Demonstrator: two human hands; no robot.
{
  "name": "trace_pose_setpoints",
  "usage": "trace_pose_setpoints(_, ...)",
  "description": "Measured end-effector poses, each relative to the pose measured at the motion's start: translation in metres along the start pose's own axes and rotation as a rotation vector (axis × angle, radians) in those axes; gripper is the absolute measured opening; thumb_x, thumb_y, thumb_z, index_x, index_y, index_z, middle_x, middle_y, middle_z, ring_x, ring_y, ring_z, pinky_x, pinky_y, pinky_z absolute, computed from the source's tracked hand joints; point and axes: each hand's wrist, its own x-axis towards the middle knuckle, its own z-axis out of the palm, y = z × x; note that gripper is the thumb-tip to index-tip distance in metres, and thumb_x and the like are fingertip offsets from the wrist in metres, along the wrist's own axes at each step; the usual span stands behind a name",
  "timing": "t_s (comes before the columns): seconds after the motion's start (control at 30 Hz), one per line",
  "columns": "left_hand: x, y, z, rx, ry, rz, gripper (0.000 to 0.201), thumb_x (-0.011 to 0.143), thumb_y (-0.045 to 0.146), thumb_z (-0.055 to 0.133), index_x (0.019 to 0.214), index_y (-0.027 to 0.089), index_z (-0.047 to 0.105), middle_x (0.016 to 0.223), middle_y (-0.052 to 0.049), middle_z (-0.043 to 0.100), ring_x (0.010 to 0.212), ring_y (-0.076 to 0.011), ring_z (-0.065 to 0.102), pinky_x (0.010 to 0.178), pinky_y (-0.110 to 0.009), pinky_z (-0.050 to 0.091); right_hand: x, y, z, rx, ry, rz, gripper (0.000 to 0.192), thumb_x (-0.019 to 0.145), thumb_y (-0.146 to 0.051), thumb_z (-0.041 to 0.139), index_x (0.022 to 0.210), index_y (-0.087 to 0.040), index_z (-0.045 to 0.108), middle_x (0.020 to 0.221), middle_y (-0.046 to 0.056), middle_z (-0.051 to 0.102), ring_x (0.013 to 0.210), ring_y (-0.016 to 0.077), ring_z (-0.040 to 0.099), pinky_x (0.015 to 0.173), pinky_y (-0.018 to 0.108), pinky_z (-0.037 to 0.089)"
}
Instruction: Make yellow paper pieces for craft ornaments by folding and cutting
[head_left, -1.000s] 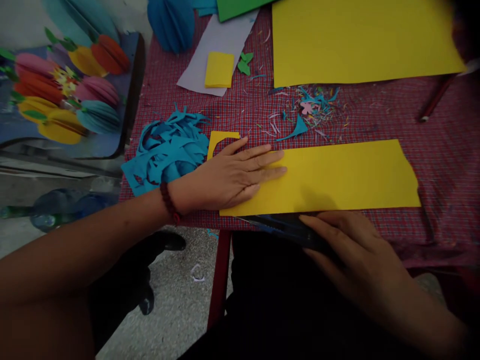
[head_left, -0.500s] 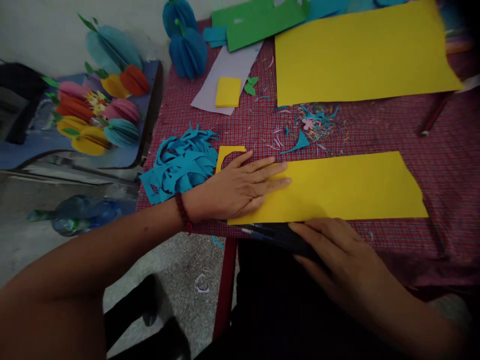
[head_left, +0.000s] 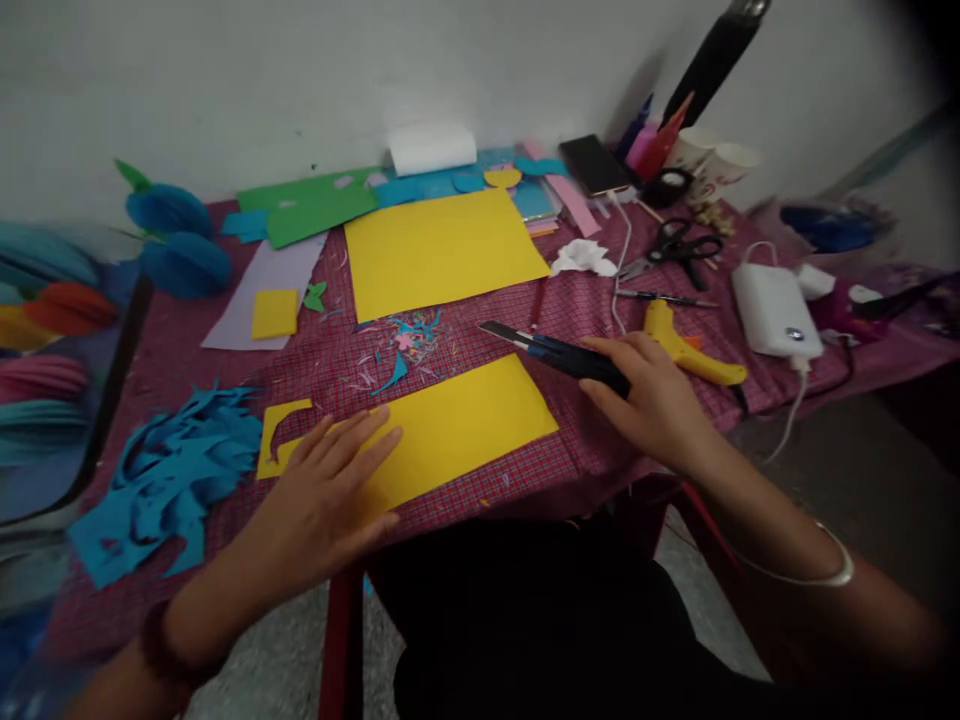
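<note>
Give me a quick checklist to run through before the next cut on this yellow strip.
1. Left hand flat on the yellow strip: ok.
2. Right hand gripping the knife: ok.
3. Knife on the strip: not ok, it is above the cloth beside it.
4. Blade out: cannot tell.
5. Left fingers away from the knife: ok.
6. Cutting mat under the strip: not ok, only the checked cloth shows.

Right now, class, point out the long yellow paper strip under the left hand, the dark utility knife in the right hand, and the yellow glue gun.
Long yellow paper strip [head_left: 465,425], head view, bare middle.
Dark utility knife [head_left: 551,353], head view, handle.
Yellow glue gun [head_left: 686,350], head view, body.
</note>
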Motion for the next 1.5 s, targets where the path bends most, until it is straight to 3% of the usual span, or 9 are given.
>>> trace_pose_setpoints(0.13,0.024,0.023,0.002,0.041,-0.089,-0.020,0.081,0.079,0.052,0.063,0.147,0.023,0.031,0.155,-0.015,0.032,0.141,-0.0363,0.030,0.110,-0.055,0.034,-0.003,0.020,0.009,-0.041,-0.034,0.001,0.038,0.089,-0.027,0.053,0.125,-0.018,0.055,0.103,0.012,0.057,0.099,0.0294,0.056,0.084,0.047,0.049)
trace_pose_setpoints(0.4,0.046,0.022,-0.008,0.070,-0.213,-0.062,0.070,0.085,0.045,0.057,0.146,0.020,0.033,0.152,-0.014,0.038,0.138,-0.0335,0.037,0.111,-0.052,0.035,-0.013,0.030,0.009,0.026,-0.065,-0.049,0.039,0.087,-0.025,0.057,0.125,-0.018,0.057,0.116,0.015,0.058,0.105,0.0340,0.054,0.088,0.052,0.044)
trace_pose_setpoints(0.53,0.048,0.025,-0.010,0.056,-0.210,-0.055,0.075,0.083,0.045,0.059,0.148,0.025,0.028,0.150,-0.013,0.040,0.136,-0.0348,0.039,0.109,-0.054,0.037,-0.014,0.014,0.006,0.237,-0.154,-0.290,0.038,0.088,-0.021,0.058,0.126,-0.018,0.056,0.125,0.013,0.057,0.116,0.0295,0.052,0.095,0.047,0.042)
trace_pose_setpoints(0.67,0.049,0.028,-0.010,0.035,-0.212,-0.094,0.076,0.083,0.047,0.060,0.149,0.032,0.024,0.151,-0.010,0.039,0.135,-0.0349,0.040,0.108,-0.056,0.037,-0.005,0.000,0.017,0.235,-0.285,-0.503,0.040,0.087,-0.017,0.059,0.127,-0.016,0.056,0.135,0.014,0.054,0.126,0.0290,0.046,0.102,0.047,0.039)
trace_pose_setpoints(0.9,0.051,0.029,-0.008,0.017,-0.207,-0.093,0.066,0.083,0.050,0.058,0.141,0.024,0.039,0.148,-0.013,0.041,0.133,-0.0341,0.041,0.109,-0.054,0.035,0.011,-0.006,0.028,0.074,-0.336,-0.654,0.034,0.092,-0.016,0.051,0.125,-0.012,0.057,0.115,0.016,0.065,0.108,0.0277,0.059,0.090,0.044,0.046)
trace_pose_setpoints(1.07,0.053,0.031,-0.005,0.098,-0.175,-0.111,0.070,0.078,0.059,0.060,0.136,0.024,0.044,0.142,-0.013,0.048,0.127,-0.0373,0.045,0.112,-0.060,0.024,0.015,-0.006,0.024,0.091,-0.387,-0.657,0.033,0.091,-0.019,0.053,0.123,-0.011,0.057,0.114,0.014,0.064,0.104,0.0255,0.059,0.090,0.041,0.046)
trace_pose_setpoints(1.23,0.055,0.039,-0.004,0.168,-0.188,-0.099,0.074,0.079,0.067,0.054,0.135,0.020,0.042,0.142,-0.015,0.046,0.128,-0.0377,0.044,0.112,-0.060,0.021,0.024,-0.009,0.026,0.058,-0.418,-0.590,0.020,0.095,-0.016,0.046,0.098,-0.014,0.066,0.101,0.009,0.067,0.093,0.0223,0.061,0.083,0.037,0.046)
trace_pose_setpoints(1.4,0.057,0.050,-0.005,0.166,-0.201,-0.143,0.075,0.081,0.071,0.046,0.131,0.014,0.047,0.139,-0.018,0.048,0.128,-0.0379,0.043,0.110,-0.060,0.026,0.041,-0.021,0.026,0.143,-0.265,-0.461,0.022,0.096,-0.018,0.045,0.097,-0.016,0.067,0.097,0.005,0.068,0.090,0.0202,0.062,0.077,0.030,0.045)
trace_pose_setpoints(1.5,0.057,0.053,-0.001,0.130,-0.135,-0.199,0.076,0.078,0.072,0.050,0.130,0.016,0.051,0.140,-0.016,0.050,0.127,-0.0361,0.045,0.110,-0.057,0.028,0.048,-0.031,0.021,0.204,-0.173,-0.462,0.019,0.094,-0.016,0.049,0.095,-0.015,0.068,0.096,0.006,0.070,0.092,0.0205,0.061,0.078,0.029,0.042)
